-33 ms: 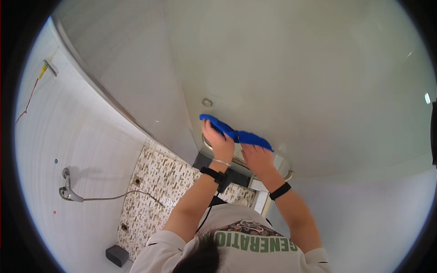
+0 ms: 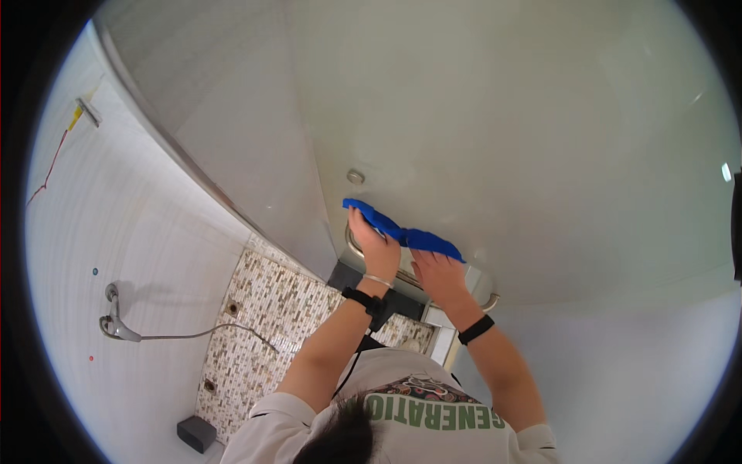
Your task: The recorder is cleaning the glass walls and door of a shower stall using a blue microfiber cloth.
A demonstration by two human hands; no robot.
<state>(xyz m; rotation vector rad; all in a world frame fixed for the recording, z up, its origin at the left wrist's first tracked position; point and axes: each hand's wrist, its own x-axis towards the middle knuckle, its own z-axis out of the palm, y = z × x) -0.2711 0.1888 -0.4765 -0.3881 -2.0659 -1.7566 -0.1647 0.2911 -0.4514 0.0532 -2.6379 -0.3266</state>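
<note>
A blue cloth (image 2: pixel 429 242) lies spread against a greenish glass panel (image 2: pixel 510 147). My left hand (image 2: pixel 376 242) holds the left half of the cloth, its fingers reaching up to the upper left corner. Lower down, my right hand (image 2: pixel 440 277) presses the right half with its fingers extended. Both palms hide part of what is behind them. A curved metal bar handle (image 2: pixel 495 300) shows beside my right wrist, and its other bend comes out by my left hand. Just above the cloth, a round metal knob (image 2: pixel 355 176) is fixed to the glass.
On the left, a hand shower (image 2: pixel 116 329) with a hose hangs on the pale wall. Mosaic tiles (image 2: pixel 263 301) cover the floor below, with a dark grey box (image 2: pixel 196 434) at the wall's foot. A metal frame (image 2: pixel 166 147) curves along the panel's left.
Both hands and the cloth sit very slightly lower in the picture. The knob and the frame have shifted a little too, so the view itself has moved slightly.
</note>
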